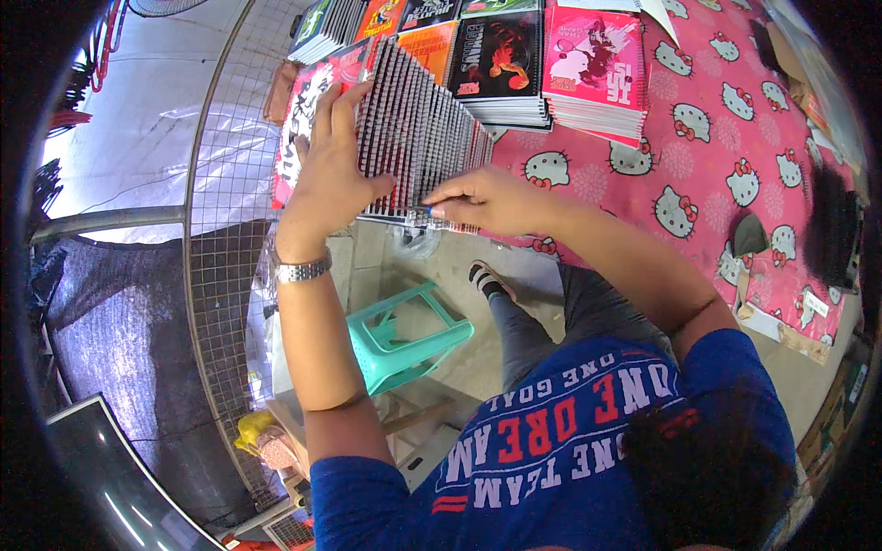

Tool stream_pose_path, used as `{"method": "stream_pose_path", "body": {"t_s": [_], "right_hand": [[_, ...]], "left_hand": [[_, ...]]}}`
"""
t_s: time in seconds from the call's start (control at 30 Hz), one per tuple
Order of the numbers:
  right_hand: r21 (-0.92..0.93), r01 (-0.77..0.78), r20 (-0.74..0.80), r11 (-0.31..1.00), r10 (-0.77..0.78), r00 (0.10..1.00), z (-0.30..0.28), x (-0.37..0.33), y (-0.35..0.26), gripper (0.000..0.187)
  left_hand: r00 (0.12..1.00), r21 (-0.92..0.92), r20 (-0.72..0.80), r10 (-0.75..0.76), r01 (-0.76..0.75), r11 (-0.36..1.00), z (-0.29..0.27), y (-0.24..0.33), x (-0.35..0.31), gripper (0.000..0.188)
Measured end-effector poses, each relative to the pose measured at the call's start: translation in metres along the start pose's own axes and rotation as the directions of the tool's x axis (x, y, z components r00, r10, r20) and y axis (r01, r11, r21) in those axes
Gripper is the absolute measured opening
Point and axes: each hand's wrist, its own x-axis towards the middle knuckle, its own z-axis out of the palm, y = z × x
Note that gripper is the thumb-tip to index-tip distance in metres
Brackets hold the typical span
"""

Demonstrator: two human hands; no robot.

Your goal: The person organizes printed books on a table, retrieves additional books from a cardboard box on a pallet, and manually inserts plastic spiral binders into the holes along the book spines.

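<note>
A long, dense pile of spiral-bound notebooks [418, 129] lies at the near left of the table, its wire bindings showing in rows. My left hand [333, 165] rests at the left of this pile with fingers stretched and the thumb spread toward the bindings. On its wrist is a metal-band watch. A pink-and-white notebook cover [299, 147] shows beside those fingers. My right hand [491, 199] is at the pile's near edge, its thumb and forefinger pinched together. A small bit of blue shows at the fingertips, too small to make out.
More notebook stacks stand behind, including one with a black cover [501, 60] and one with a pink cover [595, 55]. A pink cat-print cloth [671, 156] covers the table. A green plastic stool [409, 340] is below; wire mesh [220, 312] rises at left.
</note>
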Motion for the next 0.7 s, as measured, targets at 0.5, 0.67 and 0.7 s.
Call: {"method": "stream_pose_path", "body": {"t_s": [0.5, 0.67, 0.7], "right_hand": [[-0.336, 0.468, -0.189, 0.817, -0.545, 0.817, 0.003, -0.002, 0.026, 0.029], [-0.48, 0.422, -0.202, 0.769, -0.565, 0.8, 0.007, 0.002, 0.022, 0.03], [-0.481, 0.423, -0.201, 0.768, -0.566, 0.799, 0.007, 0.001, 0.022, 0.03]], "left_hand": [[0.996, -0.084, -0.026, 0.087, -0.089, 0.992, 0.0, -0.001, 0.003, 0.096], [0.993, -0.045, -0.036, 0.112, -0.113, 0.993, 0.001, -0.007, 0.003, 0.097], [0.991, -0.056, -0.034, 0.126, -0.128, 0.99, 0.001, -0.008, 0.003, 0.097]]}}
